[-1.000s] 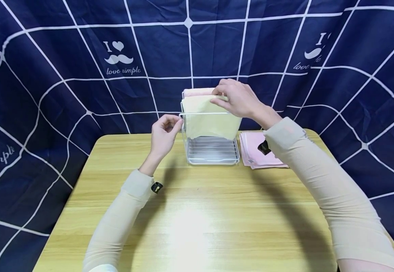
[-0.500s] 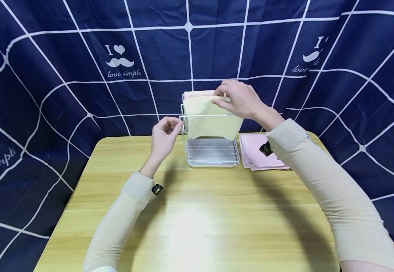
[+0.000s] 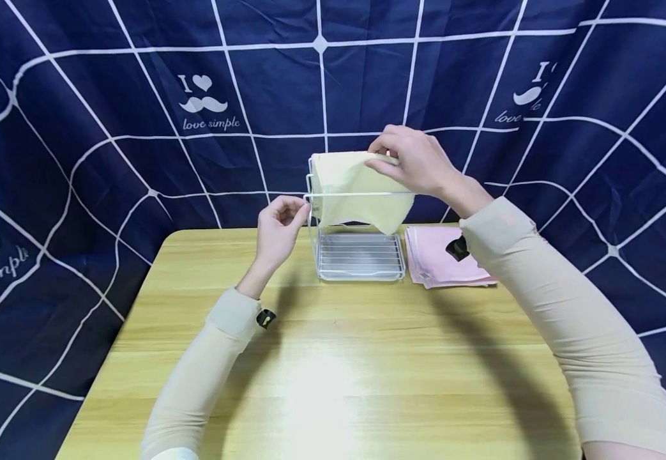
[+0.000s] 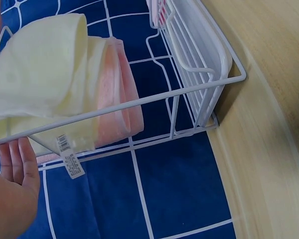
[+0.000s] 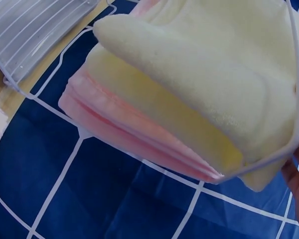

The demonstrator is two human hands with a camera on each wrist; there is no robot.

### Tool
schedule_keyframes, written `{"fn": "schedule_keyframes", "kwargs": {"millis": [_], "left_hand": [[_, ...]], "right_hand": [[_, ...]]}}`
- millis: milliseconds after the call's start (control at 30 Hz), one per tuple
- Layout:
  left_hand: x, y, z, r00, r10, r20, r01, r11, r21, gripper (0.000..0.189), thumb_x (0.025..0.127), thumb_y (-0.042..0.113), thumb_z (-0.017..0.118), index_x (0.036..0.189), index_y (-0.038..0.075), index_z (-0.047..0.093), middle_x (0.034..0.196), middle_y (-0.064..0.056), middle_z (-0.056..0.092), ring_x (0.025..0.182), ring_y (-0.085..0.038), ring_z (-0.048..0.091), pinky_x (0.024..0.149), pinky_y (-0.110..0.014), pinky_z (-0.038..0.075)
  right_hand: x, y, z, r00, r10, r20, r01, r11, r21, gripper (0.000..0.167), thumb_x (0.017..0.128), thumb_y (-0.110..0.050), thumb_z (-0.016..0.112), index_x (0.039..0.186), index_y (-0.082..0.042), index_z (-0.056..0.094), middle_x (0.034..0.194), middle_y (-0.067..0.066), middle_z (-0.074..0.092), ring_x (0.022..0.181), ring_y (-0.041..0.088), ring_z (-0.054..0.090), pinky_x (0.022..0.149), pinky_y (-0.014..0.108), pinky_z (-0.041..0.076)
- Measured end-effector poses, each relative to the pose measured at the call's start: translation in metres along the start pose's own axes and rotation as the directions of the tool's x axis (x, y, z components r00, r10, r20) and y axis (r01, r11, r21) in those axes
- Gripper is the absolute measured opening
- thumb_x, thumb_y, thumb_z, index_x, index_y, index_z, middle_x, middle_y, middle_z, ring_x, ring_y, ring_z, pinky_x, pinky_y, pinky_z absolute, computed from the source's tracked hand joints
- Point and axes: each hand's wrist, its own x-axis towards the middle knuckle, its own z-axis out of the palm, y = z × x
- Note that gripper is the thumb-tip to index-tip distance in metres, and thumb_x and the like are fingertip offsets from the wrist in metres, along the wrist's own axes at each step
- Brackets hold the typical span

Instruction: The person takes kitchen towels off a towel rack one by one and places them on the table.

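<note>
Yellow towel (image 3: 350, 176), just above frame centre | my right hand (image 3: 417, 161) pinches its top edge | my left hand (image 3: 276, 233) pinches the rack (image 3: 361, 250) (white wire) left of centre

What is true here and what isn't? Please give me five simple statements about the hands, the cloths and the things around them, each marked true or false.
1. Folded pink cloths lie on the table, to the right of the white wire rack. True.
2. The left hand rests flat on the table. False: it pinches an upper corner of the rack's frame.
3. The right hand pinches a yellow cloth. True.
4. The blue backdrop is plain. False: it bears white lines and printed words.
5. A white printed tag shows in the left wrist view. True.
</note>
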Motion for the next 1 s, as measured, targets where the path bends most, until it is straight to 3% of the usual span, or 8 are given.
{"fn": "schedule_keyframes", "kwargs": {"millis": [300, 733, 1000], "left_hand": [[0.0, 0.001, 0.0, 1.0, 0.008, 0.006, -0.008, 1.0, 0.001, 0.011, 0.097, 0.002, 0.072, 0.099, -0.008, 0.07, 0.076, 0.02, 0.065, 0.07, 0.003, 0.059, 0.064, -0.013, 0.046], [0.001, 0.003, 0.001, 1.0, -0.003, 0.003, 0.003, 1.0, -0.014, 0.011, 0.097, 0.0, 0.072, 0.1, -0.01, 0.069, 0.075, 0.02, 0.064, 0.069, 0.003, 0.058, 0.063, -0.012, 0.045], [0.0, 0.003, 0.001, 1.0, -0.012, -0.006, 0.012, 1.0, -0.016, 0.004, 0.096, -0.001, 0.071, 0.096, -0.005, 0.07, 0.075, 0.019, 0.064, 0.069, 0.003, 0.058, 0.064, -0.012, 0.045]], "right_hand": [[-0.001, 0.001, -0.008, 0.993, -0.05, -0.106, 0.054, 0.998, 0.03, 0.016, 0.097, -0.024, 0.078, 0.099, -0.008, 0.077, 0.085, 0.007, 0.063, 0.073, 0.017, 0.053, 0.065, 0.03, 0.04], [-0.002, -0.002, -0.034, 0.978, -0.038, -0.205, 0.057, 0.994, 0.089, 0.013, 0.096, -0.02, 0.079, 0.096, -0.008, 0.078, 0.079, 0.009, 0.059, 0.072, 0.012, 0.044, 0.066, 0.019, 0.029], [-0.005, 0.007, -0.04, 0.966, -0.067, -0.249, 0.09, 0.992, 0.083, 0.013, 0.096, -0.017, 0.078, 0.096, -0.005, 0.077, 0.075, 0.01, 0.055, 0.069, 0.011, 0.042, 0.064, 0.016, 0.027]]}}
